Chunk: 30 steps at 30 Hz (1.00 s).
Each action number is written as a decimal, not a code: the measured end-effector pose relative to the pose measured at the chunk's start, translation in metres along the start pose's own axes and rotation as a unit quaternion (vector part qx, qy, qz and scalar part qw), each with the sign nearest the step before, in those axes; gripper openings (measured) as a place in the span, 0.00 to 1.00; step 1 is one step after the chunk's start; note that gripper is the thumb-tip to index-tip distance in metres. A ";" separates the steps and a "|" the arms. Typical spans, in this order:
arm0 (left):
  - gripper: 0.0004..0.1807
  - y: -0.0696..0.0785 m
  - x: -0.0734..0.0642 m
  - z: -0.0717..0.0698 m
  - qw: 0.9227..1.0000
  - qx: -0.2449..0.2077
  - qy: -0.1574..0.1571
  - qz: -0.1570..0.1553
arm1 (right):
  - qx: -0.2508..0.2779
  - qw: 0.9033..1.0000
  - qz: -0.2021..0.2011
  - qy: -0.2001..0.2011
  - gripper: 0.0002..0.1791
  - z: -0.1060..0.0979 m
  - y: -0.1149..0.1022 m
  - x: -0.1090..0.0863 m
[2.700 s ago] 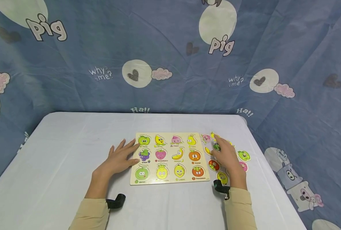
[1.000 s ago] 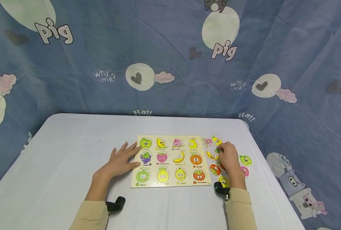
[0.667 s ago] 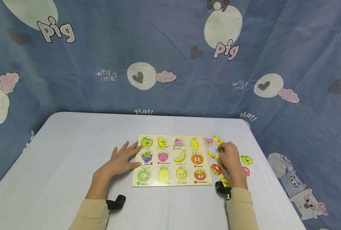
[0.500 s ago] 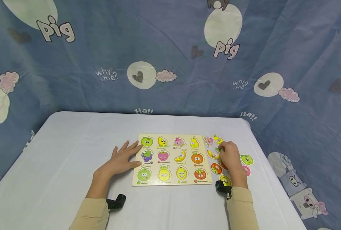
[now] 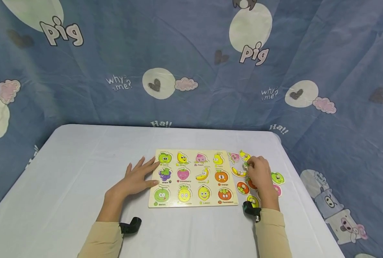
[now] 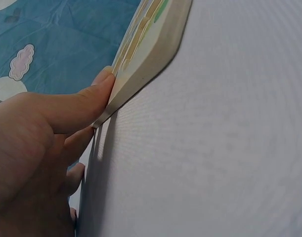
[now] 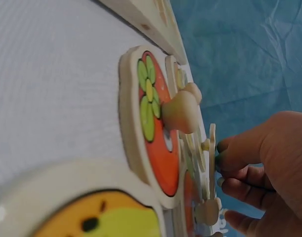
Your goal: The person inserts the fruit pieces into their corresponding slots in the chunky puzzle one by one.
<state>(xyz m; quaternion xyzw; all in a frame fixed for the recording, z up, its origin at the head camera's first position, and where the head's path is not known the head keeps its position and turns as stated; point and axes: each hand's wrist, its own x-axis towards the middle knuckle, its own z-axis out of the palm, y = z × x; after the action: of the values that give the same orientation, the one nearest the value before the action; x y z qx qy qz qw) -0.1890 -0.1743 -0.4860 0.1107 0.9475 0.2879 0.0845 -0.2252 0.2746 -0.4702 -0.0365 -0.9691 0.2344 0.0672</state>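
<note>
A wooden fruit puzzle board (image 5: 191, 184) lies on the white table. My left hand (image 5: 134, 181), fingers spread, rests against its left edge; the left wrist view shows the thumb (image 6: 84, 108) touching the board's side. To the board's right, my right hand (image 5: 259, 173) pinches a thin wooden puzzle piece (image 7: 212, 163), seen edge-on in the right wrist view. Its picture is mostly hidden by the fingers. Around that hand lie a banana piece (image 5: 238, 172), a pear piece (image 5: 244, 156), a red persimmon-like piece (image 5: 242, 187) with a knob, and a yellow piece (image 5: 252, 200).
A pink piece (image 5: 234, 157) lies by the board's upper right corner. Right of the right wrist are a green apple piece (image 5: 277, 178) and another pink piece (image 5: 277, 190). A blue patterned cloth (image 5: 191, 107) hangs behind the table (image 5: 91, 150).
My right hand, earlier reaching over the loose pieces with fingers extended, has drawn back, closed its fingertips on one piece and lifted slightly. My left hand stays at the board's edge.
</note>
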 end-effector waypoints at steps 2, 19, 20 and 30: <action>0.43 0.000 0.000 -0.001 1.000 -0.001 0.001 -0.001 | 0.000 1.000 0.001 0.002 0.11 -0.001 -0.001 0.000; 0.43 0.001 0.000 0.000 1.000 0.001 -0.001 0.000 | 0.025 1.000 -0.006 -0.001 0.07 0.003 -0.013 -0.002; 0.43 0.001 0.000 0.000 1.000 0.000 -0.001 0.000 | 0.025 1.000 -0.007 -0.002 0.07 0.003 -0.014 -0.002; 0.43 0.002 -0.001 0.000 1.000 0.003 0.003 0.003 | 0.026 0.999 -0.031 -0.005 0.06 0.010 -0.021 -0.003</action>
<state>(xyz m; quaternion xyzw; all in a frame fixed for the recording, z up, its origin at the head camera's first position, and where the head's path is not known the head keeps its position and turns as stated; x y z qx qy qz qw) -0.1876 -0.1735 -0.4846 0.1131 0.9483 0.2853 0.0809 -0.2242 0.2509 -0.4693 -0.0034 -0.9637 0.2573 0.0709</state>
